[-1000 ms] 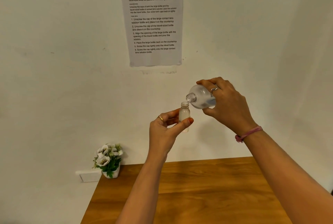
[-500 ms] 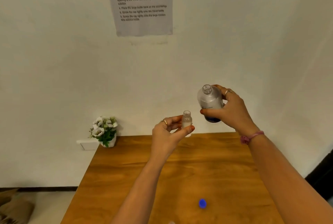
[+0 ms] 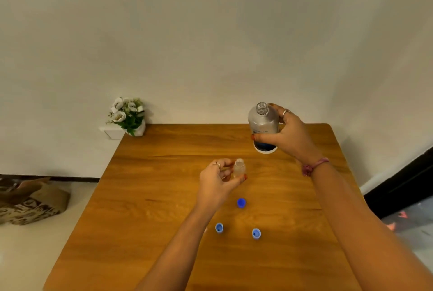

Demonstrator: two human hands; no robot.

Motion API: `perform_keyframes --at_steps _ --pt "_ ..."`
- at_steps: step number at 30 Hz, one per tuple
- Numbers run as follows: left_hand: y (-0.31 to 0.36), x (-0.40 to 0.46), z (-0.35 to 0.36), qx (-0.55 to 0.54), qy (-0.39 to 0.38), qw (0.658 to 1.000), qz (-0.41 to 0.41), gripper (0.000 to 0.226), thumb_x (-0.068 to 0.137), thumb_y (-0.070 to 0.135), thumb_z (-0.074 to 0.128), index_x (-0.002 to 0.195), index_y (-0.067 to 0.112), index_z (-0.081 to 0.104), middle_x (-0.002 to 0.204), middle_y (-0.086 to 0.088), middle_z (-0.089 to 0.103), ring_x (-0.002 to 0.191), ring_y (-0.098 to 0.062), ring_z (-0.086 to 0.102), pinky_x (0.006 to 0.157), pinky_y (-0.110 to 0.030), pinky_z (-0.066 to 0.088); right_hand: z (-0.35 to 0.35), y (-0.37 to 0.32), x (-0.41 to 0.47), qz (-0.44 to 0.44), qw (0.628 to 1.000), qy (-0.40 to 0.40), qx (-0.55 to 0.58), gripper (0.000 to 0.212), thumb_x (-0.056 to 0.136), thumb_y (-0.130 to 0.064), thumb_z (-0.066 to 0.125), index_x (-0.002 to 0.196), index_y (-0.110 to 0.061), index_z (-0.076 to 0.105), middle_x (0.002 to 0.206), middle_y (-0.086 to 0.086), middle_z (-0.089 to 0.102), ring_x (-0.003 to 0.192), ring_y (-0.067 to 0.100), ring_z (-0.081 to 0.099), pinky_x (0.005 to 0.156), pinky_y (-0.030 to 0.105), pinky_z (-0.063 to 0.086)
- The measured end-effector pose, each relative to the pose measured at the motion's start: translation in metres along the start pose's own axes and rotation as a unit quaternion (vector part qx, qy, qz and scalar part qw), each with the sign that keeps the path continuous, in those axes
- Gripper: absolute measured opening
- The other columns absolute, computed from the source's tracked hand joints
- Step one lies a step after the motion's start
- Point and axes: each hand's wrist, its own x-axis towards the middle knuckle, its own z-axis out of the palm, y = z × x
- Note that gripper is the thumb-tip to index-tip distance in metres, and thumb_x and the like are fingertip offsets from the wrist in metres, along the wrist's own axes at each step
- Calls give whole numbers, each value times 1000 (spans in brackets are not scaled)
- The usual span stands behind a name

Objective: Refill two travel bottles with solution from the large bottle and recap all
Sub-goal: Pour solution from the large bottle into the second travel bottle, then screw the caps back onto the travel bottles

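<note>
the large bottle point(image 3: 263, 126) stands upright and uncapped in the air over the far right part of the wooden table point(image 3: 150, 197), gripped around its body by the right hand point(image 3: 289, 134), thumb across the front label and fingers curled behind. its lower band is dark blue with a white base, and its open threaded neck points up.

nearer and to the left, the left hand point(image 3: 218, 183) pinches a small travel bottle point(image 3: 239, 168) between thumb and fingers; this bottle is also upright, open at the top, and held above the middle of the table, well apart from the large bottle.

three blue caps lie on the table near the person. the dark blue cap point(image 3: 241, 203) sits just near of the left hand. two lighter caps sit nearer still: the left cap point(image 3: 219, 228) beside the left forearm and the right cap point(image 3: 256, 233) apart from it.

at the far left corner of the table a small white pot of flowers point(image 3: 127, 116) stands against the wall. a brown paper bag point(image 3: 30, 201) lies on the floor left of the table. a pink band point(image 3: 314, 166) circles the right wrist.
</note>
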Motion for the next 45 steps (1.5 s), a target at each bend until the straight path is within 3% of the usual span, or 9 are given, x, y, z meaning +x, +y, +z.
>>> perform_keyframes --at_steps 4,7,11,16,21,25,28,34,45 --pt "-37 -26 21 28 -1 999 -43 36 74 18 79 100 27 56 99 11 64 90 4 61 75 -10 50 3 27 -12 18 1000 -20 9 77 63 -17 85 130 -19 47 120 -3 53 106 12 49 68 8 42" --pt "-63 -41 32 87 5 994 -64 39 74 27 79 109 22 62 101 13 63 94 2 59 69 -5 46 9 43 -19 29 999 -35 -3 78 63 -22 85 131 -18 46 122 -3 54 109 13 49 72 9 41" --pt "-85 -53 43 120 2 989 -90 43 76 24 78 115 16 62 100 11 60 93 -1 57 62 -2 42 18 62 -26 49 996 -68 -21 86 60 -29 86 134 -16 43 128 0 52 116 17 48 88 25 48" --pt "-109 -60 56 153 -8 982 -115 46 75 24 78 117 15 62 109 4 65 101 -8 61 78 -14 48 24 73 -37 54 992 -100 -47 91 61 -32 86 137 -17 39 134 -3 49 120 16 45 87 23 44" --pt "-119 -63 66 157 6 979 -133 44 76 22 77 116 12 63 110 -1 66 96 -9 60 82 -22 51 26 75 -44 50 990 -118 -59 90 63 -28 85 138 -15 36 132 -2 48 115 9 43 88 20 40" --pt "-123 -66 68 167 16 976 -136 41 77 19 76 115 11 62 106 4 62 93 -8 57 79 -21 49 30 78 -46 51 987 -140 -64 87 63 -26 85 136 -16 38 130 0 50 116 14 47 93 26 45" --pt "-128 -66 69 170 21 975 -142 42 77 20 76 116 11 62 109 -2 66 95 -10 59 81 -23 51 34 82 -46 56 984 -153 -69 90 63 -28 85 138 -14 37 132 1 51 119 17 48 96 31 46" --pt "-132 -66 70 176 27 973 -149 43 79 26 74 118 13 60 111 -1 65 98 -11 60 85 -28 53 42 81 -48 59 981 -170 -68 89 66 -20 83 140 -12 33 134 2 48 114 10 45 84 17 39" --pt "-135 -81 56 257 -13 961 -100 66 78 24 73 136 18 41 131 2 47 117 -15 50 93 -30 48 71 78 -46 38 975 -187 -113 93 61 -25 86 139 -13 36 137 3 43 123 17 42 93 22 41"
